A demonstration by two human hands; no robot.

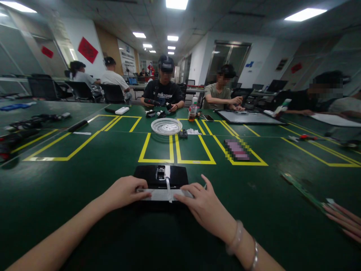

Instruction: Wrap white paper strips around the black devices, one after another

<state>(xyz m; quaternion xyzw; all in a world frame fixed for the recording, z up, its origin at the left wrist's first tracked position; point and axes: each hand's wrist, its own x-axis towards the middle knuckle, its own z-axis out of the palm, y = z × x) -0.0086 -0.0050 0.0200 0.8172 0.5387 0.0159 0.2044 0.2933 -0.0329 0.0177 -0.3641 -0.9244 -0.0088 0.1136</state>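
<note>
A black flat case-like object (177, 175) lies on the green table in front of me, with a small square dark fitting on its top. Along its near side runs a pale flat strip (160, 195), perhaps a ruler; its markings are too small to read. A narrow white band (169, 184) crosses the case down to the strip. My left hand (128, 191) pinches the strip's left end between thumb and fingers. At the right end, my right hand (200, 197) grips the strip, one finger raised. My fingers hide both ends.
Beyond the case stands a white basket (166, 127) beside a small dark part (183, 134). A phone-like pink object (237, 149) lies right of it. Several pencils (342, 218) are at the right edge. A bottle (192, 112) stands farther back. Several people sit around the table.
</note>
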